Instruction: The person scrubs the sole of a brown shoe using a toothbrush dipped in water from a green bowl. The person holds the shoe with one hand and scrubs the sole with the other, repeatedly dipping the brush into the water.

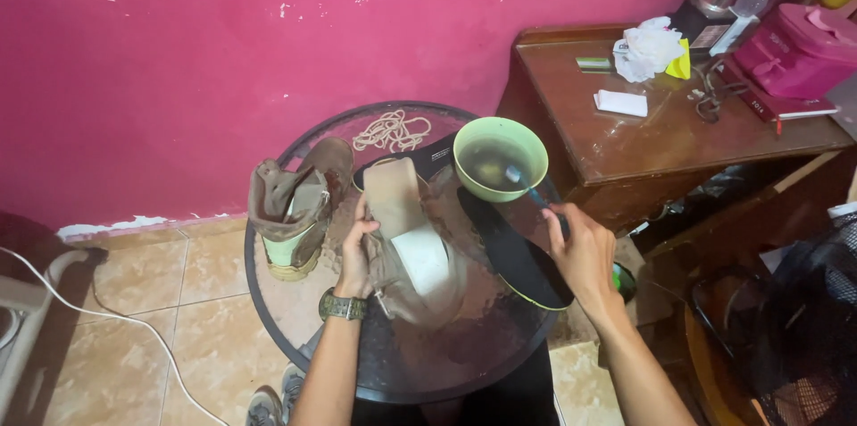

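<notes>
Bare forearms; an olive-green wristwatch (343, 305) on the left wrist.

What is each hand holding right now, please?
Left hand: closed on the tan boot.
Right hand: closed on a brush dipped in the green bowl.

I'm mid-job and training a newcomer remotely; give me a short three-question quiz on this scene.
1. True or false: the left hand holds a tan boot sole-up on the round glass table.
2. The right hand dips a brush into: A) a red cup B) a green bowl C) a metal pan.
3. What lies coiled near the table's far edge?

Key: 1 true. 2 B. 3 The laces.
</notes>
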